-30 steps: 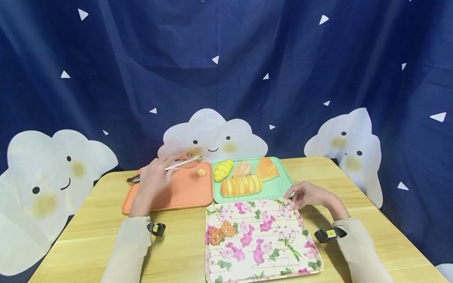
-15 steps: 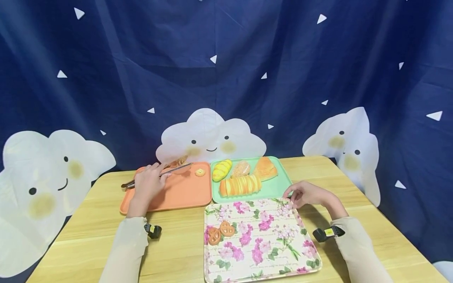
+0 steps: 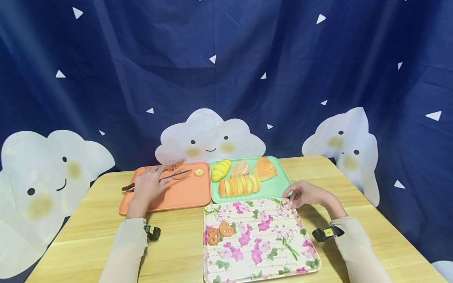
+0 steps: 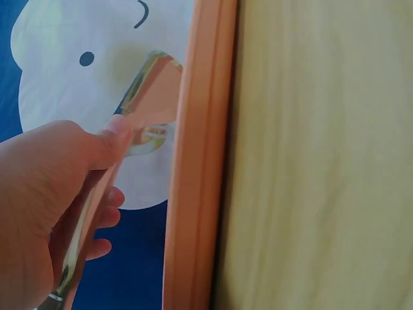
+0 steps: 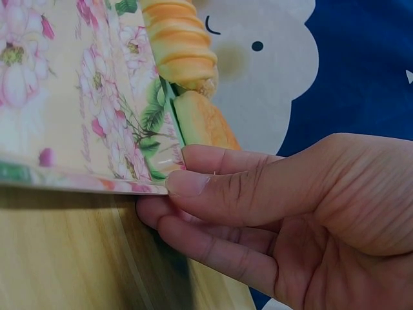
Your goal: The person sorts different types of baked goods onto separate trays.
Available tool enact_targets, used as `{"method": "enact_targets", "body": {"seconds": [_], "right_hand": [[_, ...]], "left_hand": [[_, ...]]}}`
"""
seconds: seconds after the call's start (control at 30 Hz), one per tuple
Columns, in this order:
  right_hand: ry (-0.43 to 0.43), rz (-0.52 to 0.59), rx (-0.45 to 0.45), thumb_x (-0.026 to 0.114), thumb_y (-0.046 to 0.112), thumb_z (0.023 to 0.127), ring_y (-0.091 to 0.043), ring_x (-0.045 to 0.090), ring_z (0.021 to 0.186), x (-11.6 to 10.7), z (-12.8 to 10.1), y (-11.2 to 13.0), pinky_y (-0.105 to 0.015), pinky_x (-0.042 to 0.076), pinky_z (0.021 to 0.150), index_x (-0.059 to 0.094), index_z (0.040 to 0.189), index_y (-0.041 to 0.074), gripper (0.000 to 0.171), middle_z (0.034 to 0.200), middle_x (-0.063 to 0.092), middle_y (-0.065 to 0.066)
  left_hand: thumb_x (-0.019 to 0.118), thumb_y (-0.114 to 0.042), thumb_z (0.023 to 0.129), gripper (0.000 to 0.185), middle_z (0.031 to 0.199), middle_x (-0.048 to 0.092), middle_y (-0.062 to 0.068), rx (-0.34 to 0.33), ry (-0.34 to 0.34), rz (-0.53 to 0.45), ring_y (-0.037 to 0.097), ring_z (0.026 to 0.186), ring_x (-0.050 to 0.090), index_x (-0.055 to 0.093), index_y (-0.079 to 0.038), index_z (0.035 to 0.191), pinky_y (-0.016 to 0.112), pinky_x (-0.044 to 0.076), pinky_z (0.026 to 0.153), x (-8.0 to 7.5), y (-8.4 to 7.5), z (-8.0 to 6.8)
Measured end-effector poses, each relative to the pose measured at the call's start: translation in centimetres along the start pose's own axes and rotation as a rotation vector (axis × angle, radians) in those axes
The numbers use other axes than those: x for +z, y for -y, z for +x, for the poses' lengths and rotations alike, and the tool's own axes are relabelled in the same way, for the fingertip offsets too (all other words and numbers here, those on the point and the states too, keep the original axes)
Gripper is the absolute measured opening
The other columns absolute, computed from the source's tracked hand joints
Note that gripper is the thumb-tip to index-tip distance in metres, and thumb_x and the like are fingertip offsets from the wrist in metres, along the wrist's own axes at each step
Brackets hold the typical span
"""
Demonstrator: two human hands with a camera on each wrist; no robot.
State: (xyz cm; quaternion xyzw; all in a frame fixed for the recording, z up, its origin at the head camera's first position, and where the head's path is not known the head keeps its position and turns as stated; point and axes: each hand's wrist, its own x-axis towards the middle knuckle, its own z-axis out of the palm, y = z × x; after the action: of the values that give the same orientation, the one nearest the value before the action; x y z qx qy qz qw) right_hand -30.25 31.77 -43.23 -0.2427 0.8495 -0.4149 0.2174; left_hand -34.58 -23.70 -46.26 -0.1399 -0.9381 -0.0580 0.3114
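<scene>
My left hand [image 3: 150,184] grips metal tongs [image 3: 177,173] over the back of the orange tray [image 3: 177,196]. In the left wrist view the thumb presses on the tongs' blade [image 4: 151,97] beside the tray's rim [image 4: 193,161]. A brownish piece [image 3: 175,165] shows by the tongs' tips; I cannot tell whether they hold it. A small round cookie [image 3: 199,172] lies on the orange tray just right of the tips. My right hand [image 3: 295,196] pinches the far right corner of the floral tray [image 3: 269,251], thumb on top and fingers underneath [image 5: 164,197]. Two pretzel cookies [image 3: 219,232] lie on that tray's left side.
A green tray [image 3: 279,184] behind the floral one holds several breads, among them a striped loaf [image 3: 240,184] and a yellow roll [image 3: 221,169]. All three trays sit on a wooden table [image 3: 88,236]. A blue curtain with white clouds [image 3: 210,137] hangs close behind.
My left hand has lowered the tongs towards the orange tray and drawn them slightly left. My right hand has stayed on the floral tray's corner.
</scene>
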Motion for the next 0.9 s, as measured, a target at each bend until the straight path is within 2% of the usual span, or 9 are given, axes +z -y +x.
{"method": "enact_targets", "body": {"seconds": [0.07,0.17,0.27,0.33,0.6,0.73,0.9], "right_hand": [[0.003,0.003,0.001,0.068,-0.015,0.083,-0.020,0.068,0.080,0.0,0.0,0.0,-0.027,0.056,0.068,0.066,0.115,-0.011,0.033,0.095,0.067,-0.032],[0.005,0.005,-0.001,0.068,-0.015,0.083,-0.019,0.067,0.080,0.0,0.0,-0.1,-0.027,0.056,0.068,0.066,0.115,-0.012,0.033,0.095,0.067,-0.032],[0.004,0.002,-0.002,0.069,-0.014,0.082,-0.020,0.067,0.080,0.0,-0.1,0.0,-0.027,0.056,0.068,0.066,0.115,-0.012,0.033,0.095,0.066,-0.032],[0.002,0.000,-0.001,0.069,-0.014,0.083,-0.021,0.067,0.080,0.0,-0.1,0.0,-0.027,0.056,0.067,0.067,0.115,-0.011,0.033,0.095,0.067,-0.031],[0.003,-0.013,-0.006,0.068,-0.014,0.083,-0.022,0.067,0.080,0.1,0.2,0.1,-0.027,0.056,0.068,0.067,0.115,-0.010,0.032,0.095,0.067,-0.030],[0.004,-0.018,-0.005,0.068,-0.014,0.083,-0.024,0.068,0.081,0.1,0.2,0.2,-0.027,0.056,0.069,0.067,0.115,-0.010,0.032,0.095,0.068,-0.031],[-0.001,-0.014,0.006,0.068,-0.016,0.083,-0.022,0.068,0.080,0.1,0.1,0.2,-0.028,0.056,0.068,0.067,0.114,-0.010,0.032,0.094,0.068,-0.030]], "left_hand": [[0.082,-0.031,0.084,0.055,0.114,0.070,0.025,-0.019,0.031,-0.001,0.044,0.100,0.069,0.068,-0.003,0.129,0.056,0.057,0.073,-0.1,0.0,0.0],[0.081,-0.032,0.086,0.055,0.103,0.068,0.023,-0.040,0.063,-0.006,0.042,0.088,0.067,0.067,-0.004,0.131,0.052,0.054,0.062,-0.3,0.0,0.2],[0.082,-0.033,0.086,0.054,0.093,0.063,0.018,-0.052,0.072,-0.008,0.036,0.076,0.062,0.067,-0.006,0.130,0.046,0.048,0.051,-0.7,-0.3,0.4],[0.082,-0.034,0.086,0.054,0.090,0.061,0.017,-0.058,0.079,-0.010,0.035,0.074,0.059,0.067,-0.007,0.130,0.045,0.046,0.050,-1.0,-0.5,0.5],[0.078,-0.034,0.089,0.054,0.116,0.066,0.020,-0.043,0.096,-0.037,0.041,0.094,0.063,0.063,-0.008,0.133,0.054,0.052,0.060,-3.1,-1.6,1.3],[0.077,-0.035,0.089,0.056,0.123,0.067,0.018,0.005,0.074,-0.068,0.041,0.104,0.064,0.061,-0.011,0.137,0.055,0.054,0.066,-4.9,-3.3,2.4],[0.079,-0.038,0.088,0.058,0.122,0.069,0.014,0.154,0.001,-0.086,0.035,0.105,0.067,0.063,-0.011,0.136,0.047,0.055,0.065,-7.4,-6.3,3.2]]}}
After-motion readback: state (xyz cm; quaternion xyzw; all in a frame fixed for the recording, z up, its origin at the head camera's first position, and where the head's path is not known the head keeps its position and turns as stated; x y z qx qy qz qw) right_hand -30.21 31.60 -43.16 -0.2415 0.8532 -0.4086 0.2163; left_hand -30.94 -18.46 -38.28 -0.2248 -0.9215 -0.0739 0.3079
